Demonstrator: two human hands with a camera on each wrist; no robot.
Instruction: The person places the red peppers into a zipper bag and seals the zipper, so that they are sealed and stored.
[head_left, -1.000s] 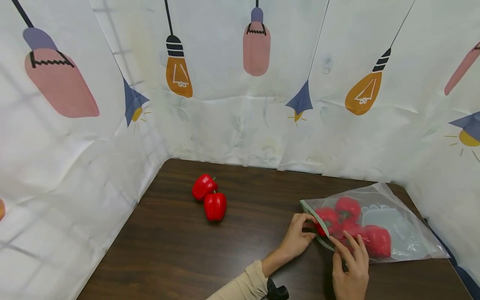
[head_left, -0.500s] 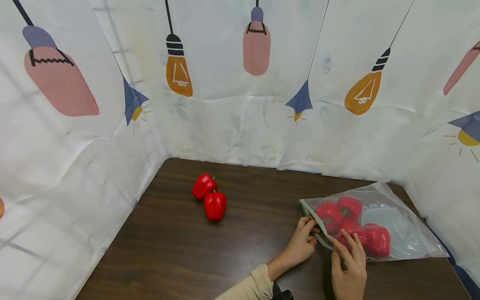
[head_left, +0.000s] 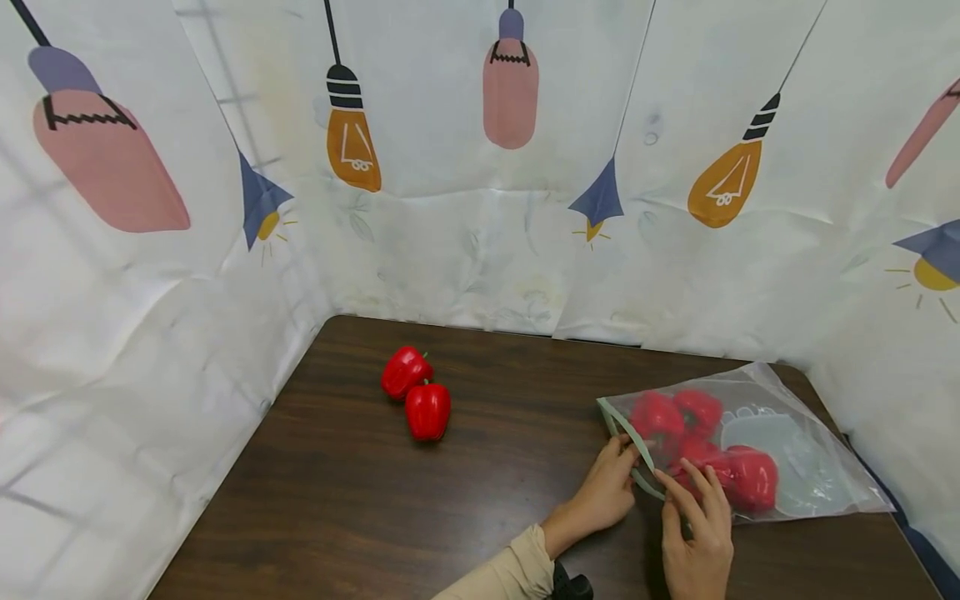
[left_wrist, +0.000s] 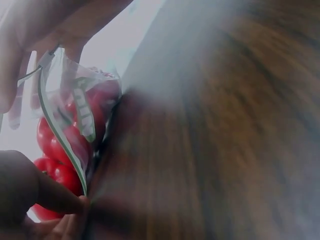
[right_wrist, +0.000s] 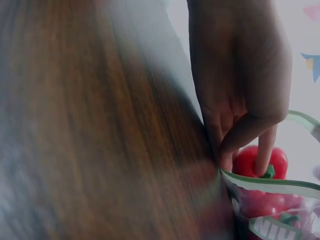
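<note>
A clear plastic bag (head_left: 795, 467) lies on its side at the right of the dark wooden bench (head_left: 487, 467), its green-edged mouth (head_left: 627, 432) facing left and standing partly open. Inside, at least four red peppers (head_left: 752, 477) are bunched toward the mouth, some overlapping, so an exact count cannot be made; a pale printed patch shows on the bag farther right. The left hand (head_left: 603, 492) comes in from the near left, forearm slanting up in a beige sleeve (head_left: 510, 569), and its grip is clamped on the bag's lower lip, thumb and fingers pinching the edge close to the bench surface. The right hand (head_left: 699, 533) rises from the near side, wrist low, fingers slightly bent and leaning over the plastic near the peppers; its index tip touches the near end of the mouth, with the thumb below, and whether that grip is closed on the edge cannot be told. Two loose peppers (head_left: 428, 412) sit at the far left, just beside each other, well apart from the bag.
</note>
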